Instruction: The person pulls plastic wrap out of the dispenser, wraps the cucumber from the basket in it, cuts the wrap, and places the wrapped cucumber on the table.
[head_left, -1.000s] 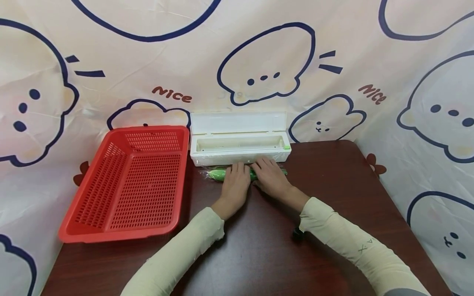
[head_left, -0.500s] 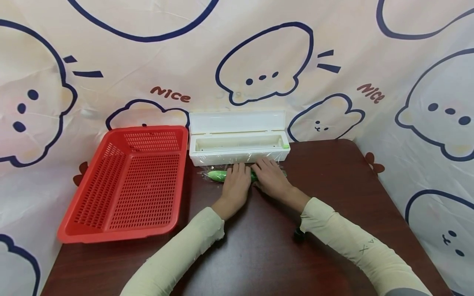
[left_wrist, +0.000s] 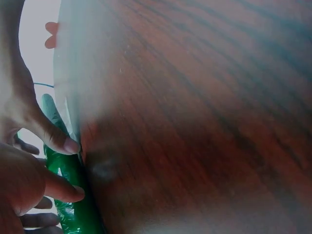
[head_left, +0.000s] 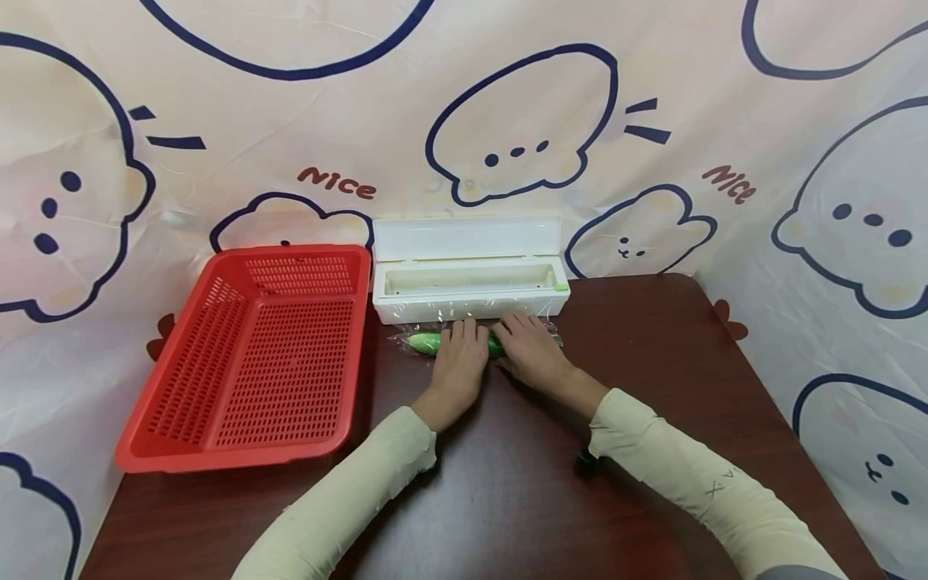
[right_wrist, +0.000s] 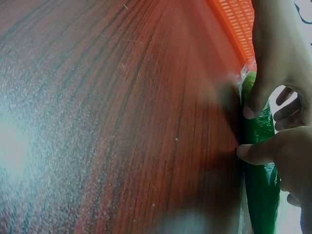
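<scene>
A green cucumber (head_left: 424,344), covered by clear plastic film (head_left: 401,342), lies crosswise on the table just in front of a long white cling film box (head_left: 471,308). My left hand (head_left: 460,362) grips it near the middle, thumb on the near side and fingers over the far side. Right beside it my right hand (head_left: 536,354) holds the cucumber the same way. In the left wrist view both thumbs press on the wrapped cucumber (left_wrist: 80,214). Film stretches from the cucumber toward the box front. The right wrist view shows the cucumber (right_wrist: 261,195) passing under both hands.
The box's lid (head_left: 467,239) stands raised against the patterned cloth backdrop, and a small green piece (head_left: 561,287) sits at its right front rim. A red perforated basket (head_left: 355,354) stands on the left. The dark wooden table (head_left: 493,499) extends toward me.
</scene>
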Action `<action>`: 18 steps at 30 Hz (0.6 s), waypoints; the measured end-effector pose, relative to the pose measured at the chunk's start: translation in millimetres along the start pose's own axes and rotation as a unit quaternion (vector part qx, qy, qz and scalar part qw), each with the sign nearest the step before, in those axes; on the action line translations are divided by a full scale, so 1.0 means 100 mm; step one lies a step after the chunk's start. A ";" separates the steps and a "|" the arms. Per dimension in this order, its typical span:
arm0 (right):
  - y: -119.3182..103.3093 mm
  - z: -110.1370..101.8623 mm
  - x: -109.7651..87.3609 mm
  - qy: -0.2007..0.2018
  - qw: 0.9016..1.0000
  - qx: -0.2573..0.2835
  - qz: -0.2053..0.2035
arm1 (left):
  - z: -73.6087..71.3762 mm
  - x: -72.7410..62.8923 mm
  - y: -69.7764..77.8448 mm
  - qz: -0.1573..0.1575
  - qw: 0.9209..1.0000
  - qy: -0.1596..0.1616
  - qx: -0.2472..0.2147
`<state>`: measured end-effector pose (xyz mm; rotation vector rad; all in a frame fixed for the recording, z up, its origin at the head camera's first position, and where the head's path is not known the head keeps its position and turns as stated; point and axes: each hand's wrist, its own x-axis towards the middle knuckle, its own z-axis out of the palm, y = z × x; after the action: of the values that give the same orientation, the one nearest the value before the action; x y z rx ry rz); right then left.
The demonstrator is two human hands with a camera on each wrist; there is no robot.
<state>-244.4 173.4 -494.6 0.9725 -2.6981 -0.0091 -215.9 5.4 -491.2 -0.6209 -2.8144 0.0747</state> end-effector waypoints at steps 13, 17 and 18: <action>0.28 -0.18 -0.20 0.064 0.986 0.122 0.089 | -0.27 0.10 0.13 0.037 0.995 0.062 -0.068; 0.47 -0.23 -0.27 0.094 0.952 0.216 0.195 | -0.40 0.28 0.16 0.054 0.992 0.056 -0.095; 0.52 -0.23 -0.28 0.099 0.939 0.241 0.226 | -0.43 0.34 0.17 0.056 0.992 0.050 -0.104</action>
<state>-250.2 233.3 -474.4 0.3978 -2.7100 0.8242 -227.1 34.6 -443.2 -0.8053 -2.7082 -0.2261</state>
